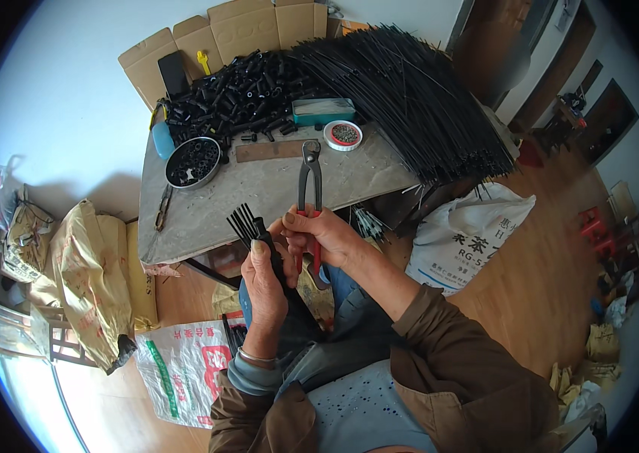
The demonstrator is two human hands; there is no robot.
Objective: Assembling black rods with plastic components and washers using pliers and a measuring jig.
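Observation:
My left hand [265, 285] is closed round a bundle of thin black rods [242, 224], their ends fanned out above the thumb. A thicker black piece [260, 226] stands up beside them in the same grip. My right hand [328, 235] is wrapped round the red handles of end-cutting pincers [310, 170], whose dark metal jaws point up and away over the table edge. Its thumb and forefinger meet close to the left fingers, and anything pinched there is too small to make out. Both hands are just in front of the table [259, 185].
A heap of short black tubular parts [236, 87] and a large stack of long black rods [417, 98] cover the table's back. Nearer lie a bowl of small black parts [194, 162], a round tin [343, 134], and a teal box [324, 111]. A white sack [463, 234] stands right.

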